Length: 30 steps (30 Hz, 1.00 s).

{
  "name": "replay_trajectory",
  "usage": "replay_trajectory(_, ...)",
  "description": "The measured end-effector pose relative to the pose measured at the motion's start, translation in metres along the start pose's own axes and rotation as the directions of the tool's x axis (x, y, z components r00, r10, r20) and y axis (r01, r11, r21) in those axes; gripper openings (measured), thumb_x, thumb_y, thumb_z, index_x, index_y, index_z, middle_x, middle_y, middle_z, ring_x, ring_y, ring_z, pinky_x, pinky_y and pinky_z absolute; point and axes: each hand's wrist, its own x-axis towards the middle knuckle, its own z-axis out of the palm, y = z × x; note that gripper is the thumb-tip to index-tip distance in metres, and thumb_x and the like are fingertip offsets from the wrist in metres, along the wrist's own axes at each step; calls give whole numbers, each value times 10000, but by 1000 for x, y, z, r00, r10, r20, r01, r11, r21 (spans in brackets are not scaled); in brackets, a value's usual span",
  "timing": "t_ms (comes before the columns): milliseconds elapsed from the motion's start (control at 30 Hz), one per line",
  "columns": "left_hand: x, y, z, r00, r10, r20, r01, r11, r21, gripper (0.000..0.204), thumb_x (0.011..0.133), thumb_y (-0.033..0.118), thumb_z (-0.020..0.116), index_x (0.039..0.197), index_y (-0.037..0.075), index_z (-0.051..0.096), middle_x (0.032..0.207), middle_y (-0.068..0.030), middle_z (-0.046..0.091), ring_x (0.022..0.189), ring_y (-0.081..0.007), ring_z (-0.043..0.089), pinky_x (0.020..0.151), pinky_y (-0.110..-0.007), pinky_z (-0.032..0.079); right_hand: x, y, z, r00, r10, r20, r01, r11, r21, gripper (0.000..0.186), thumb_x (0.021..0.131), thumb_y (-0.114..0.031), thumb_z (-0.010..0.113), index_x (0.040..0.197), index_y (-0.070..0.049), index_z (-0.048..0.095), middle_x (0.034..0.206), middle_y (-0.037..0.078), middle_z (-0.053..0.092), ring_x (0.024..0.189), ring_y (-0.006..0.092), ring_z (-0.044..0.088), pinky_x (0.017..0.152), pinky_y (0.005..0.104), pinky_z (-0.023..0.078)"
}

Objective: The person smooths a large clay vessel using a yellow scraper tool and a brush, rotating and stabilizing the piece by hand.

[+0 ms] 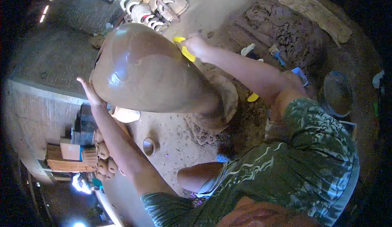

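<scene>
A large rounded clay pot (143,76) stands tilted in the picture, its brown wall smooth, with wet, shiny patches at the upper left. My left hand (92,93) rests along the pot's left edge, fingers stretched out; part of the palm is hidden by the angle. In my right hand (197,47) is a curved yellow scraper (187,52), gripped at its edge and held against the pot's upper right side. The pot narrows toward a round clay base (226,100) at its lower right.
Broken pottery pieces (153,4) lie heaped at the back. A mound of dark clay (286,23) and a board (320,13) are at the far right. Nearer are a second yellow piece (253,97), an oval basin (337,93) and a small pot (149,146). Several pots (103,150) stand at left.
</scene>
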Motion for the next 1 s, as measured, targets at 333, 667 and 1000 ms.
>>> replay_trajectory(333, 1, 2, -25, 1000, 17, 9, -17, 1000, -6, 1083, 865, 847, 200, 1496, -26, 317, 1518, -173, 394, 1390, -311, 384, 1157, -438, 284, 22, -116, 8, 828, -541, 147, 558, 821, -121, 240, 950, -185, 559, 1132, -55, 646, 940, 171, 666, 885, 296, 657, 795, 429, 502)
replay_trajectory(667, -16, 10, -7, 999, -24, -38, 24, 1000, 11, 1104, 847, 866, 207, 1493, -22, 322, 1508, -169, 404, 1378, -318, 396, 1147, -443, 303, 43, -101, 19, 715, -681, 158, 697, 713, -79, 264, 964, -160, 535, 1195, -61, 616, 1013, 166, 645, 983, 311, 616, 888, 412, 472)
replay_trajectory(1000, -7, 4, -14, 1000, 29, 1, -29, 999, 38, 1111, 854, 861, 194, 1494, -41, 298, 1515, -188, 386, 1389, -320, 381, 1157, -446, 284, -24, -47, 6, 408, -912, 49, 912, 405, -64, 169, 925, -60, 576, 1053, -15, 676, 945, 164, 629, 882, 296, 633, 757, 407, 497)
